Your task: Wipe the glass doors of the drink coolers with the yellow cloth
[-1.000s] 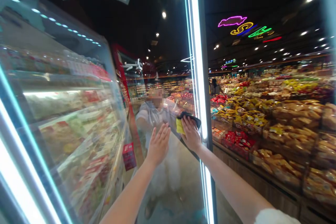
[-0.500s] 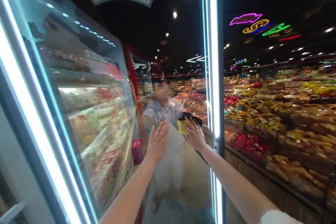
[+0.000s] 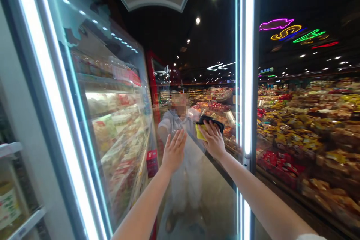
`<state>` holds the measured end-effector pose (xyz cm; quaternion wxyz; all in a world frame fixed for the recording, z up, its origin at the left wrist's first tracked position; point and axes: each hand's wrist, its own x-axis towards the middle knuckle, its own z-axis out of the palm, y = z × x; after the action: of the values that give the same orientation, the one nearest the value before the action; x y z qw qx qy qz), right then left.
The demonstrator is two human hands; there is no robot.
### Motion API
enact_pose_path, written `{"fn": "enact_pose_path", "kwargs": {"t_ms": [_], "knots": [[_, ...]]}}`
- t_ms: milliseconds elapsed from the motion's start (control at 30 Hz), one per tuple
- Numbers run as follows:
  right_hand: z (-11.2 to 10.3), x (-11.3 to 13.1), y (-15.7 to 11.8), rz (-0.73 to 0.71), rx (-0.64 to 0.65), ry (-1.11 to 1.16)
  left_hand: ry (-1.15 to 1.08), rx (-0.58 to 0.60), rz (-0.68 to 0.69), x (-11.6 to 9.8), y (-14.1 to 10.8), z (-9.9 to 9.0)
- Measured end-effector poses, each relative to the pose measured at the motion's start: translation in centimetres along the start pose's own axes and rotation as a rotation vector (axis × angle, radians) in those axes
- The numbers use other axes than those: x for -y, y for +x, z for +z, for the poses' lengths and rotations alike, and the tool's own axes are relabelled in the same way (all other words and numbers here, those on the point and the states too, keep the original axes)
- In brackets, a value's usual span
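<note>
A tall glass door (image 3: 213,198) with bright light strips along both sides stands in front of me. My right hand (image 3: 212,138) presses a folded yellow and black cloth (image 3: 201,132) against the glass, fingers spread over it. To its left, my left hand (image 3: 174,150) is raised with the palm toward the pane and its fingers stretched out, holding nothing. Whether that palm touches the glass, I cannot tell. A person in light clothes appears as a reflection in the pane, behind both hands.
The right light strip (image 3: 249,63) runs along the door's edge. Beyond it, packaged goods (image 3: 298,131) fill a long display. Stocked cooler shelves (image 3: 118,120) show in the glass at left. A shelf with a jar (image 3: 9,204) is at lower left.
The view has turned left, so the door sits further right and the lower-left shelf shows more. Both hands sit slightly further left relative to the door frame. The cloth stays under my right hand.
</note>
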<state>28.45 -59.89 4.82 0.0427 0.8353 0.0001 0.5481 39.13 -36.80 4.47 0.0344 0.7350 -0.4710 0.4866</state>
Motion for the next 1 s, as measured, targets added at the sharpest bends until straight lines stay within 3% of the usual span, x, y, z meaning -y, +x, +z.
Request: {"fn": "enact_pose_path", "kwargs": {"t_ms": [67,133,233,333,400,467,600,700,767,833,900,1000], "knots": [[0.1,-0.5,-3.6,-0.113,0.102,-0.012,-0.007,0.005,-0.003,0.3,-0.6,0.0],[-0.2,-1.7,-5.2,-0.034,0.073,-0.048,-0.014,0.012,0.008,1.0,-1.3,-0.1],[-0.5,-2.2,-2.7,0.226,-0.102,-0.098,-0.016,0.012,0.004,2.4,-2.1,-0.6],[0.2,0.3,1.4,0.303,-0.172,-0.105,-0.019,-0.006,-0.016,3.5,-2.7,-0.9],[1.0,2.5,2.1,0.234,-0.137,-0.11,-0.029,-0.014,-0.027,3.9,-3.0,-1.0],[1.6,4.0,0.7,0.106,-0.068,-0.117,-0.042,-0.018,-0.04,4.1,-3.4,-1.2],[1.5,4.1,-2.8,-0.08,0.044,-0.125,-0.052,-0.017,-0.052,5.2,-4.4,-1.5],[1.1,4.6,-0.9,0.057,-0.023,-0.14,-0.032,-0.016,-0.061,6.6,-5.1,-1.8],[1.4,6.5,2.0,0.185,-0.086,-0.151,-0.018,-0.021,-0.068,7.6,-5.5,-2.0],[2.1,9.2,4.2,0.213,-0.1,-0.153,-0.011,-0.025,-0.068,8.4,-5.9,-2.1],[3.0,11.5,4.6,0.113,-0.043,-0.134,-0.011,-0.026,-0.065,8.8,-6.2,-2.1],[3.8,12.4,2.0,-0.124,0.091,-0.096,-0.011,-0.022,-0.067,9.3,-7.0,-2.0]]}}
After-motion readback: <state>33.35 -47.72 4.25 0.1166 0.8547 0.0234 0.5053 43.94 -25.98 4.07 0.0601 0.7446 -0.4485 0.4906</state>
